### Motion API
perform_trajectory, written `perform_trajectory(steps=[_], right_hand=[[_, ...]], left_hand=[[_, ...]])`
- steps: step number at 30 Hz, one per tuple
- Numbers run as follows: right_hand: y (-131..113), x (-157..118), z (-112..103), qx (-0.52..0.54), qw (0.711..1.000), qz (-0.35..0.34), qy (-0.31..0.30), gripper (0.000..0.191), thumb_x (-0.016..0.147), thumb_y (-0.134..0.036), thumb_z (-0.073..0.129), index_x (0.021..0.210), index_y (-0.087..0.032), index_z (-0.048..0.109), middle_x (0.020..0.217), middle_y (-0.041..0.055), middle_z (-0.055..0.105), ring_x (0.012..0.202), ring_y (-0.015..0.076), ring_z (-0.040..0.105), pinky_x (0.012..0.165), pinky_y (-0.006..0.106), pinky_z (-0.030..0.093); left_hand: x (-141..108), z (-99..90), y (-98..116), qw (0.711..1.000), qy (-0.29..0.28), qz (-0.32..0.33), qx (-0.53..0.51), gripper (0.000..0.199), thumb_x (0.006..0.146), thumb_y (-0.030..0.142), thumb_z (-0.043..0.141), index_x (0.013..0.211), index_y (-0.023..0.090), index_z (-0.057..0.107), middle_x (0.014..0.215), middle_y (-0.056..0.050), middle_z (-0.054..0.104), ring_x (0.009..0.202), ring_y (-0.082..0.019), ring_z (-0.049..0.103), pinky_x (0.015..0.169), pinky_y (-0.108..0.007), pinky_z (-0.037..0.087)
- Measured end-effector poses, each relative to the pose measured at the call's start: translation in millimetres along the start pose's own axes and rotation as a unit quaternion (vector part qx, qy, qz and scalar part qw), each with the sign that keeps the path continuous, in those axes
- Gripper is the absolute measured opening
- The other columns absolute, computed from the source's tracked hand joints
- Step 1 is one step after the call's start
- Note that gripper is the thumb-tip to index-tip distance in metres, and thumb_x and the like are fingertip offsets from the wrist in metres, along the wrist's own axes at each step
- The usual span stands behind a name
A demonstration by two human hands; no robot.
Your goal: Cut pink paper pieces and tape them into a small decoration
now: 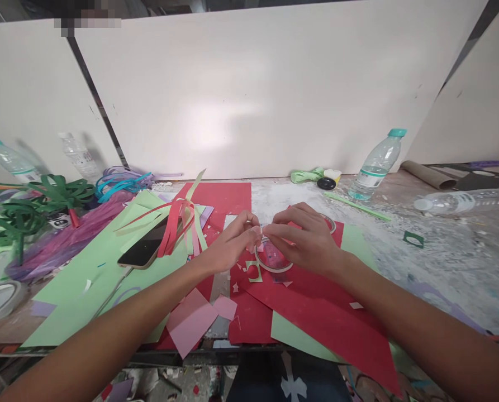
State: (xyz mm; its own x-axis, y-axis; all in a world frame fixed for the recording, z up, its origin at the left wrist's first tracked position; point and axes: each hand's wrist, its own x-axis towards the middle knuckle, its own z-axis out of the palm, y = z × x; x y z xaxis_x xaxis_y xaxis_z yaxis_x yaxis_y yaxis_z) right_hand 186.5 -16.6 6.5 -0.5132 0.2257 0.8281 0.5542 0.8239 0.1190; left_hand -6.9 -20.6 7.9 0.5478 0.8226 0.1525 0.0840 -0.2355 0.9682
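My left hand and my right hand meet fingertip to fingertip above the red paper sheets. Both are closed in a pinch; a small pale bit shows between them, too small to name. Just below the fingers lies a tape roll, partly covered by my right hand. Another ring-shaped roll peeks out behind that hand. Near my left hand are a light green paper square with a hole, pink paper pieces and a bundle of red and green paper strips.
A phone with a cable rests on green paper at left. Dark green paper-strip flowers and a pink plastic bag lie farther left. A bottle stands at right, another lies down. A white panel closes off the back.
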Motion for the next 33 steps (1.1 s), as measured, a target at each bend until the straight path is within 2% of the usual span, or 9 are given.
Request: perform_trajectory(steps=[13,25,30,32,33], right_hand=[[1,-1,1,-0.001,0.999,-0.004,-0.037,0.013,0.084,-0.013,0.052,0.085,-0.023,0.060,0.080,0.0018,0.062,0.066,0.0130,0.051,0.068,0.030,0.040],[0,-1,3,0.010,0.999,-0.022,-0.035,0.011,0.082,-0.013,0.053,0.084,-0.022,0.058,0.074,0.0012,0.061,0.066,0.0136,0.053,0.066,0.031,0.039],[-4,2,2,0.061,0.997,0.031,-0.037,0.010,0.081,-0.013,0.052,0.080,-0.023,0.056,0.073,0.0005,0.062,0.065,0.0132,0.054,0.066,0.030,0.040],[-5,3,0,0.087,0.993,0.077,-0.026,0.011,0.080,-0.012,0.052,0.077,-0.022,0.055,0.071,0.0003,0.061,0.063,0.0130,0.053,0.065,0.030,0.040],[-5,4,-1,0.095,0.990,0.107,-0.020,0.011,0.079,-0.012,0.052,0.075,-0.022,0.055,0.070,0.0001,0.060,0.062,0.0128,0.052,0.064,0.029,0.041]], left_hand=[[-2,0.7,3,1.000,0.002,-0.026,0.016,0.010,0.089,0.031,0.041,0.088,0.021,0.042,0.070,0.002,0.044,0.063,-0.011,0.042,0.058,-0.025,0.035],[1,1.8,-1,0.993,-0.025,-0.066,-0.091,0.015,0.086,0.036,0.048,0.087,0.022,0.043,0.069,0.003,0.043,0.053,-0.009,0.036,0.049,-0.023,0.029],[4,-4.8,4,0.983,-0.053,-0.090,-0.153,0.025,0.084,0.046,0.046,0.087,0.021,0.042,0.071,0.000,0.045,0.056,-0.011,0.042,0.046,-0.022,0.026],[6,-14.5,7,0.987,-0.026,-0.085,-0.135,0.030,0.084,0.051,0.042,0.086,0.021,0.042,0.071,0.000,0.044,0.057,-0.011,0.042,0.046,-0.022,0.026],[7,-20.9,7,0.994,0.007,-0.069,-0.088,0.031,0.084,0.052,0.042,0.086,0.021,0.044,0.071,0.000,0.045,0.057,-0.011,0.042,0.047,-0.022,0.027]])
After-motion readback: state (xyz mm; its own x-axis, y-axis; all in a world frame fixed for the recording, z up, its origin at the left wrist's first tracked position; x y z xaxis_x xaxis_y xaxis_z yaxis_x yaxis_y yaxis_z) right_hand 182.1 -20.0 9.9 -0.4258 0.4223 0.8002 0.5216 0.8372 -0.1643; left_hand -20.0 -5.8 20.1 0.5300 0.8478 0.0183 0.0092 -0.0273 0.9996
